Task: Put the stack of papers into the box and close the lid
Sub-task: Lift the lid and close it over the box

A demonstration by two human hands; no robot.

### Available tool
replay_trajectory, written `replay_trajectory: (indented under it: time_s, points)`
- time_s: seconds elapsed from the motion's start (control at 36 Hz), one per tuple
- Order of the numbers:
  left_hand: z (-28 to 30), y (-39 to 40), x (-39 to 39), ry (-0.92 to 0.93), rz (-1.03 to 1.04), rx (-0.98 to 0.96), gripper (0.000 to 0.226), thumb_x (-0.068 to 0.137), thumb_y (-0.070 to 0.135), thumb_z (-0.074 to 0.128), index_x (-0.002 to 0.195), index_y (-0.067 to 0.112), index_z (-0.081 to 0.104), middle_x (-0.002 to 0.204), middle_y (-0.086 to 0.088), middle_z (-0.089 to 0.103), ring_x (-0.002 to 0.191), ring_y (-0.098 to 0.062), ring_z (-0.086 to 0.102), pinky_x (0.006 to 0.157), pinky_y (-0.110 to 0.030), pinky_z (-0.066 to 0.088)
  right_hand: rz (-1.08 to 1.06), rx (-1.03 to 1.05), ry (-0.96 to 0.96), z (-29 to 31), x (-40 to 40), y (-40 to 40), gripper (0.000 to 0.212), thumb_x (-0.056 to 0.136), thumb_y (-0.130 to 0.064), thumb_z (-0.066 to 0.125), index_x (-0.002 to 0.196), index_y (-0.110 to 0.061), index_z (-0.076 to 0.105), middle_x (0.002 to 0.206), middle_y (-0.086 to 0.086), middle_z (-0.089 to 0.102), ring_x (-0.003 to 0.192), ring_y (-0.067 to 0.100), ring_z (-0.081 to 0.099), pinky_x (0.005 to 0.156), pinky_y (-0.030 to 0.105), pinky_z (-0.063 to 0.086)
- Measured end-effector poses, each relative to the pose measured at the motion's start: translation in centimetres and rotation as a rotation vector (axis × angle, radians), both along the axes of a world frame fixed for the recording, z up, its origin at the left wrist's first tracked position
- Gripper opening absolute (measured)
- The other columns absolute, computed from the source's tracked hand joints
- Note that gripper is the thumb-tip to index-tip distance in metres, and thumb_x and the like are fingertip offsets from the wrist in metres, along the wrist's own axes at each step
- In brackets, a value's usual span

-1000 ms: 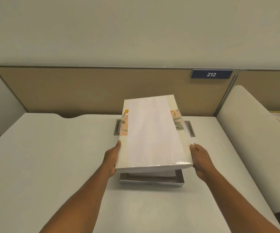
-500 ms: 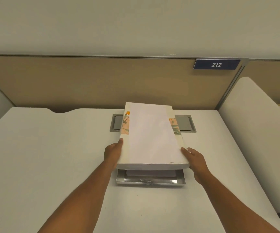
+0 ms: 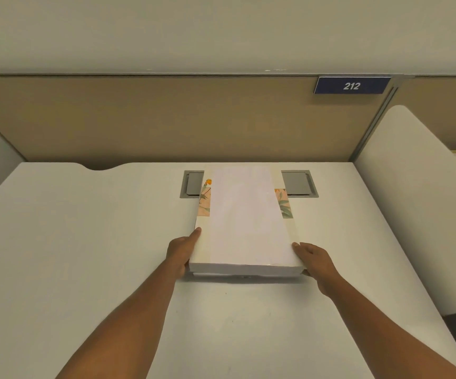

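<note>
White lid (image 3: 246, 222) nearly down on box (image 3: 244, 275); our left hand (image 3: 181, 250) and right hand (image 3: 315, 259) grip lid's sides, fingers curled.

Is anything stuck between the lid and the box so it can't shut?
Nothing visible is. The left hand and right hand hold the lid by its sides, low over the box. Only a thin gap shows at the near edge, and nothing pokes out of it.

Box almost wholly hidden

The lid (image 3: 244, 222) covers the box (image 3: 244, 275) and the papers; both hands' fingertips vanish under its sides.
</note>
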State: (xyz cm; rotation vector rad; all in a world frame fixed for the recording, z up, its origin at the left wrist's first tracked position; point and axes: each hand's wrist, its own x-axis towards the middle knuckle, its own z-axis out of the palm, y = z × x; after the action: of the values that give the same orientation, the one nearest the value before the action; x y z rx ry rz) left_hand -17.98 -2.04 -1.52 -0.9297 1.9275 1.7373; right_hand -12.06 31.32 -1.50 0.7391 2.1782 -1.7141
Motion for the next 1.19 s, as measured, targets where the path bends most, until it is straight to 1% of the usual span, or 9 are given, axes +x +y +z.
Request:
replay_trajectory:
  time_s: [0.08,0.25,0.36,0.47,0.72,0.81,1.0,1.08,1.19]
  points:
    - [-0.1,-0.6,1.6,-0.034,-0.039,0.017,0.043,0.082,0.056,0.071,0.087,0.013,0.063,0.097,-0.009,0.069,0.088,-0.028,0.062,0.086,-0.04,0.054,-0.001,0.049,-0.005,0.4,0.8,-0.2,0.058,0.094,-0.043,0.059,0.11,0.013,0.054,0.087,0.002,0.049,0.082,0.019,0.048,0.073,0.033,0.05]
    - [0.2,-1.5,4.8,-0.081,-0.066,0.045,0.052,0.075,0.063,0.073,0.085,0.013,0.062,0.079,-0.006,0.058,0.067,-0.019,0.054,0.058,-0.028,0.052,-0.015,0.074,-0.053,0.5,1.8,-0.6,0.055,0.094,-0.047,0.06,0.093,0.008,0.063,0.087,0.009,0.055,0.081,0.023,0.054,0.073,0.035,0.057]
    - [0.1,-2.2,6.2,-0.104,-0.107,0.112,0.055,0.07,0.063,0.077,0.085,0.013,0.06,0.077,-0.006,0.058,0.063,-0.019,0.054,0.063,-0.03,0.056,-0.042,0.109,-0.084,0.6,2.1,-0.9,0.047,0.093,-0.048,0.06,0.081,-0.003,0.061,0.082,0.012,0.059,0.077,0.029,0.06,0.085,0.042,0.057]
    - [-0.4,-2.1,6.5,-0.076,-0.068,0.142,0.058,0.07,0.06,0.079,0.093,0.009,0.064,0.09,-0.009,0.062,0.076,-0.022,0.063,0.072,-0.03,0.06,-0.075,0.136,-0.106,0.9,2.0,-1.1,0.049,0.094,-0.048,0.059,0.069,-0.006,0.054,0.07,0.016,0.061,0.067,0.031,0.061,0.075,0.036,0.049]
    - [-2.8,-1.6,9.6,-0.07,0.087,0.251,0.057,0.066,0.046,0.088,0.098,0.005,0.064,0.101,-0.01,0.067,0.09,-0.019,0.07,0.085,-0.029,0.058,-0.153,0.082,-0.147,0.6,3.8,-1.3,0.042,0.095,-0.036,0.063,0.072,-0.003,0.05,0.074,0.011,0.055,0.095,0.043,0.072,0.097,0.048,0.054]
    - [-2.3,-1.6,9.2,-0.061,0.1,0.279,0.052,0.07,0.038,0.088,0.099,0.003,0.063,0.103,-0.012,0.065,0.093,-0.021,0.069,0.094,-0.033,0.057,-0.188,0.003,-0.153,1.0,3.5,-1.3,0.036,0.095,-0.029,0.064,0.075,-0.002,0.053,0.076,0.01,0.054,0.093,0.042,0.07,0.097,0.049,0.054]
    - [-1.4,-1.0,9.6,-0.093,0.078,0.273,0.05,0.077,0.017,0.085,0.115,-0.007,0.063,0.106,-0.019,0.064,0.098,-0.028,0.065,0.097,-0.036,0.055,-0.284,-0.163,-0.172,0.5,3.5,-0.5,0.027,0.094,-0.01,0.066,0.112,0.008,0.058,0.113,0.015,0.05,0.101,0.031,0.057,0.094,0.041,0.056]
    - [-1.6,-0.2,10.3,-0.106,0.047,0.191,0.048,0.08,0.019,0.083,0.115,-0.007,0.062,0.1,-0.019,0.063,0.083,-0.024,0.065,0.088,-0.033,0.058,-0.21,-0.053,-0.174,-0.3,4.2,-0.5,0.006,0.095,-0.006,0.061,0.098,-0.001,0.06,0.103,0.013,0.052,0.089,0.024,0.055,0.091,0.043,0.057]
    - [-2.1,0.3,10.6,-0.024,0.011,-0.014,0.054,0.082,0.028,0.08,0.122,-0.002,0.062,0.102,-0.013,0.064,0.078,-0.023,0.061,0.088,-0.036,0.058,-0.175,0.11,-0.154,-1.2,5.3,-1.0,0.017,0.095,-0.017,0.061,0.081,-0.009,0.065,0.093,0.014,0.057,0.079,0.029,0.056,0.065,0.036,0.054]
